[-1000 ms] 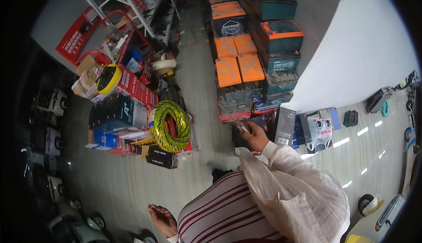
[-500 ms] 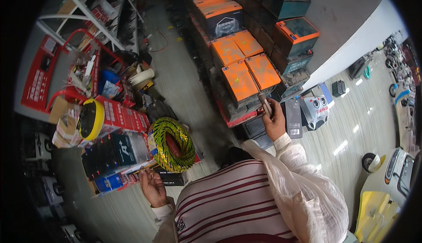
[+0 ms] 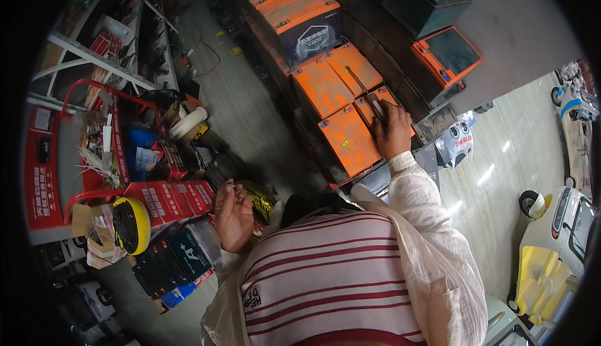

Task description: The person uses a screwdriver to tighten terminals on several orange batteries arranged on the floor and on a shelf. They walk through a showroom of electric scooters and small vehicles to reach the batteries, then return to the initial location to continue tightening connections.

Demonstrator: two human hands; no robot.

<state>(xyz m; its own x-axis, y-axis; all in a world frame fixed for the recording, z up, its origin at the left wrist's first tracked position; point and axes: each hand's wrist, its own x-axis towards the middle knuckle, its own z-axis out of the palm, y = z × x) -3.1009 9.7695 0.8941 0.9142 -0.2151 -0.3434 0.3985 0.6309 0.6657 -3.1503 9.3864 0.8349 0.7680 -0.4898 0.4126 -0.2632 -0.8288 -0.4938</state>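
Observation:
My right hand (image 3: 393,130) is closed around what looks like a screwdriver (image 3: 357,79), with a brownish handle and a thin dark shaft pointing away from me. It is over the right-hand one of several dusty orange-topped batteries (image 3: 348,139), which stand close together in front of me. Lower left, my left hand (image 3: 235,219) is raised with thumb and fingers drawn together; anything between the fingertips is too small to make out. Behind that hand, partly hidden by it, is a ring-shaped bundle in shiny yellow-green wrapping (image 3: 260,201).
More orange-topped batteries (image 3: 300,14) continue the row away from me. Dark batteries (image 3: 426,1) are stacked at the right, one with an orange rim (image 3: 447,58). A red cart (image 3: 47,158) and red boxes (image 3: 169,199) stand at the left. Parked vehicles (image 3: 557,239) are at the far right.
My right hand has moved forward with the screwdriver, from the front edge of the batteries to over their tops. My left hand has risen, now in front of the shiny bundle. The view has shifted.

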